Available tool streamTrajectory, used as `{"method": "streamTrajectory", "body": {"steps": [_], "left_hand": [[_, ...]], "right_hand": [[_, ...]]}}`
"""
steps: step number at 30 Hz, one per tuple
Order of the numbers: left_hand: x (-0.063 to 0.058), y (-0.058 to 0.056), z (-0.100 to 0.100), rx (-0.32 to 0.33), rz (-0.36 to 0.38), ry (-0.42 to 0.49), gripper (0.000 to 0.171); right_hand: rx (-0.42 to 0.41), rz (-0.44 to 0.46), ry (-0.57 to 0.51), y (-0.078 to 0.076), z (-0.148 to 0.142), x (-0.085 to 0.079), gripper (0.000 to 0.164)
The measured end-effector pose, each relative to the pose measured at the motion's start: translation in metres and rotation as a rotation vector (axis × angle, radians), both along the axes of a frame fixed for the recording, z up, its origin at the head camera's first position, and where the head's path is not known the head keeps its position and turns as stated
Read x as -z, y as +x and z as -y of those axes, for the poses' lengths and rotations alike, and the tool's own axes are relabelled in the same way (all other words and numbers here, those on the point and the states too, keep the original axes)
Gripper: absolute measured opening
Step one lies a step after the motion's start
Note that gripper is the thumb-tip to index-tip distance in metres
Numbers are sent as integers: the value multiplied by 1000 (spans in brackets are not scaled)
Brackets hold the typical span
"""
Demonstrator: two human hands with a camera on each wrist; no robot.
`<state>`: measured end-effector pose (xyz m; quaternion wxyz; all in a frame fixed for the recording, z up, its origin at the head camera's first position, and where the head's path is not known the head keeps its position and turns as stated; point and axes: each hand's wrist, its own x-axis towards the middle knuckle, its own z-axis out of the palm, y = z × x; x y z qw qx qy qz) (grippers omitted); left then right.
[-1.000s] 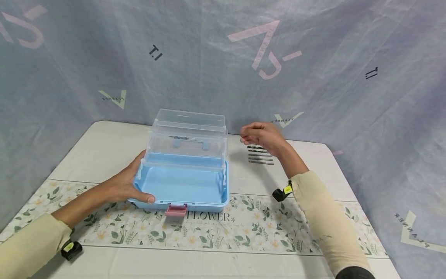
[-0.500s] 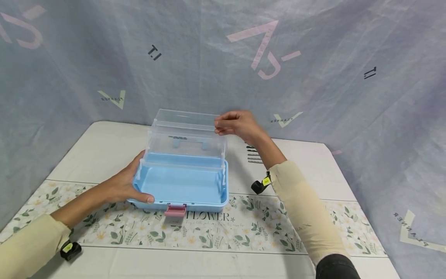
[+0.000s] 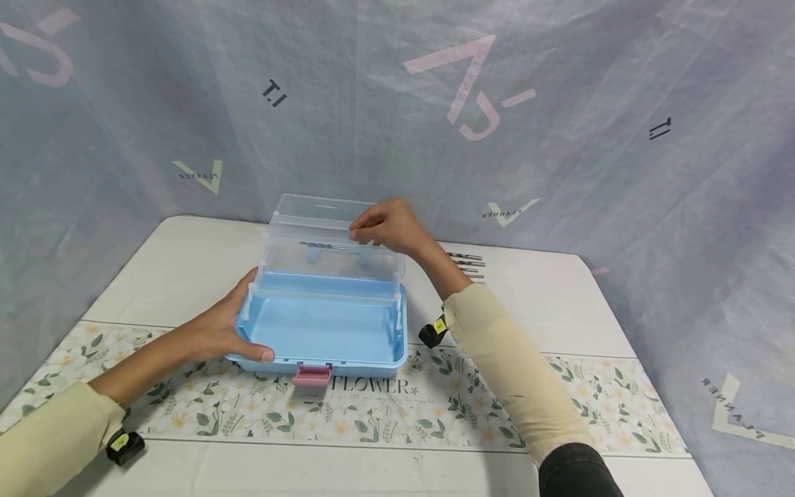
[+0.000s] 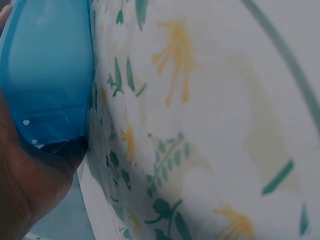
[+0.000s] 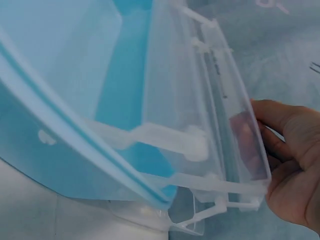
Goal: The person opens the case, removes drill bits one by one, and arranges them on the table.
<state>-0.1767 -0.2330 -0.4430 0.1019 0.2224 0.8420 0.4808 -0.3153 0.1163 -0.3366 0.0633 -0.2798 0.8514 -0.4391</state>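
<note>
My left hand (image 3: 226,335) holds the left side of a light blue plastic box (image 3: 329,328), its thumb over the front rim. In the left wrist view, this hand (image 4: 37,185) lies against the box's blue wall (image 4: 50,65). Above the box stand raised clear trays (image 3: 335,226). Several drill bits (image 3: 323,246) show through the clear plastic. My right hand (image 3: 394,224) is over the right part of the trays, thumb and fingers bent together. In the right wrist view, this hand (image 5: 295,155) is partly seen through the clear tray (image 5: 235,100); anything between its fingertips is hidden.
Several drill bits (image 3: 468,262) lie in a row on the white table right of the box, partly behind the right forearm. A pink latch (image 3: 312,375) hangs at the box front. A grey-blue patterned cloth (image 3: 397,103) rises behind the table.
My right hand has moved left from over the row of drill bits to the clear trays. My left hand and the box have stayed in place.
</note>
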Motion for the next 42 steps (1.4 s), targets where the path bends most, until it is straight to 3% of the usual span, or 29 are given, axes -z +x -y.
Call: {"method": "streamTrajectory", "body": {"steps": [5, 17, 32, 42], "left_hand": [[0, 0, 0, 5, -1, 4, 158], [-1, 1, 0, 7, 8, 12, 158], [0, -1, 0, -1, 15, -10, 158], [0, -1, 0, -4, 25, 5, 157]], "right_hand": [[8, -73, 77, 0, 9, 3, 15], [44, -128, 177, -2, 18, 10, 13], [-62, -139, 342, -3, 18, 0, 22], [-101, -102, 282, -4, 12, 3, 24]]}}
